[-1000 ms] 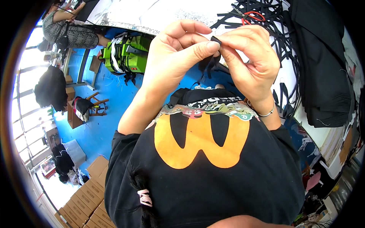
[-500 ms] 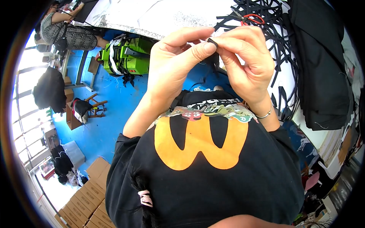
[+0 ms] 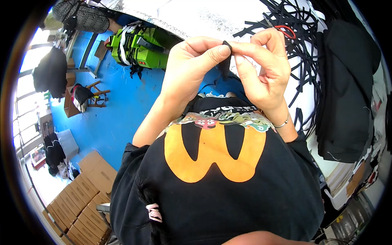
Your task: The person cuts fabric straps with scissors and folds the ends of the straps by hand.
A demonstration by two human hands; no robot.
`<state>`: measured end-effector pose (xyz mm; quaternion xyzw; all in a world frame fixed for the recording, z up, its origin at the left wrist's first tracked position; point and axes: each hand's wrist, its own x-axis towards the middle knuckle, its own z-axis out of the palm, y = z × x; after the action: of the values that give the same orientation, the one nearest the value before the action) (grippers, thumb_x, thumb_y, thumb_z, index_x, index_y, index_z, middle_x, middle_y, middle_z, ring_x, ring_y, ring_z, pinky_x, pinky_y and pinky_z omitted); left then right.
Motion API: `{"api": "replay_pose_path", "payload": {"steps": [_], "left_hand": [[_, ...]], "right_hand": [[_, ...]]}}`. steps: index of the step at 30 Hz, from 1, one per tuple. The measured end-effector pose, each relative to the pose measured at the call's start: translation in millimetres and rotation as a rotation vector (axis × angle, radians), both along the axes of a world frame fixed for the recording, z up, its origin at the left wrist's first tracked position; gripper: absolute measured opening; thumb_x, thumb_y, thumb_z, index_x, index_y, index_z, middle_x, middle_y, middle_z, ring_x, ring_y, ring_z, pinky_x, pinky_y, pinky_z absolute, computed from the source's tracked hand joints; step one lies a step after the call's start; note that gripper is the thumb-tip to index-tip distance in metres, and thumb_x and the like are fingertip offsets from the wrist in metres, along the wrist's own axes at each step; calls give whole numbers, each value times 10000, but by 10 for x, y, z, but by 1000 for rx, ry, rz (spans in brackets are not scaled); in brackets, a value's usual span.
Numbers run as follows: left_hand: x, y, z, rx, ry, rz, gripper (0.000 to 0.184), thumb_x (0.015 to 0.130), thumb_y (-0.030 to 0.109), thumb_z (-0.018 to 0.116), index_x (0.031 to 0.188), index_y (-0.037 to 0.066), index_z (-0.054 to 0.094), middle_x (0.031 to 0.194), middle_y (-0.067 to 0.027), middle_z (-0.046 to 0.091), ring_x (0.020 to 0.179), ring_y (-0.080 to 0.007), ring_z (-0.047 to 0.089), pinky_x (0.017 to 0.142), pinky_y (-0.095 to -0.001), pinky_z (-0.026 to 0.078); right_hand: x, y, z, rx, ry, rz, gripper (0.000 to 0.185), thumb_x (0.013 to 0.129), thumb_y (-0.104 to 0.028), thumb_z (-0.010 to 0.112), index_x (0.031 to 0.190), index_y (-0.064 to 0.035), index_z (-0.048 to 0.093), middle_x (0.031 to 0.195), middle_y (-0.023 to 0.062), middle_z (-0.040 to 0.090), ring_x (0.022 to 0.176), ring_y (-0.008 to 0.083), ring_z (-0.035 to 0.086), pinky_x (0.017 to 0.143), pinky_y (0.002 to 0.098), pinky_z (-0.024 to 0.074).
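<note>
Held up in front of my chest is a small black fabric strip [image 3: 225, 67], its folded upper end between my fingertips and its lower part hanging down. My left hand [image 3: 188, 65] pinches that end between thumb and forefinger. From the other side my right hand [image 3: 267, 67] meets the same end with its forefinger tip, fingers curled and the thumb just below. Whether the right thumb also presses the strip is hard to see. Beyond the right hand, many narrow black strips [image 3: 304, 57] lie tangled on a white table [image 3: 196, 14], with red-handled scissors [image 3: 288, 31] among them.
Folded black fabric [image 3: 347, 94] lies at the right. A green machine-like case [image 3: 143, 45] with straps stands on the blue floor [image 3: 122, 98]. Cardboard boxes [image 3: 77, 200] are stacked lower left, near a wooden stool [image 3: 98, 96]. Another person [image 3: 87, 16] is at upper left.
The black strip now hangs lower and shows more of its length. My right thumb has come away slightly from the forefinger. The camera view has turned a little.
</note>
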<state>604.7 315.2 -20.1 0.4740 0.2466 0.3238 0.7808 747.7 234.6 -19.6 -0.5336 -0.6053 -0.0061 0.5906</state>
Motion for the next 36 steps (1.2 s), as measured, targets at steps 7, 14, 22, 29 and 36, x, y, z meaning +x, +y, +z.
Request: {"api": "replay_pose_path", "payload": {"steps": [7, 14, 22, 29, 36], "left_hand": [[101, -30, -149, 55, -120, -20, 88, 876, 83, 642, 901, 0, 628, 874, -82, 681, 869, -151, 649, 773, -235, 478], [98, -62, -209, 97, -89, 88, 88, 900, 92, 606, 906, 7, 584, 917, -116, 657, 844, -232, 666, 811, -322, 513], [299, -256, -207, 400, 61, 275, 80, 871, 9, 612, 920, -54, 604, 829, -101, 670, 737, -139, 664, 647, -227, 524], [283, -358, -165, 442, 76, 311, 74, 868, 21, 623, 896, -48, 615, 820, -81, 667, 735, -120, 662, 631, -215, 514], [359, -487, -215, 492, 16, 6, 206, 1002, 203, 448, 963, 19, 531, 645, 22, 465, 570, -50, 397, 545, -192, 349]], "right_hand": [[516, 58, -183, -13, -27, 141, 262, 721, 0, 616, 967, -43, 693, 819, 97, 600, 770, 203, 581, 693, 286, 459], [1536, 70, -751, -520, 149, -230, 174, 853, -107, 618, 971, 2, 685, 825, 76, 684, 752, 123, 638, 696, 237, 491], [524, 79, 31, -277, 193, 404, 137, 780, -38, 697, 904, 20, 694, 821, 106, 674, 749, 161, 644, 692, 254, 493], [532, 76, 221, -304, -48, 411, 90, 788, -37, 680, 858, 18, 685, 777, 89, 652, 695, 167, 627, 641, 259, 480], [567, -120, 763, -508, 102, 303, 80, 856, -74, 641, 809, -10, 644, 706, -18, 577, 641, 50, 510, 581, 193, 381]]}}
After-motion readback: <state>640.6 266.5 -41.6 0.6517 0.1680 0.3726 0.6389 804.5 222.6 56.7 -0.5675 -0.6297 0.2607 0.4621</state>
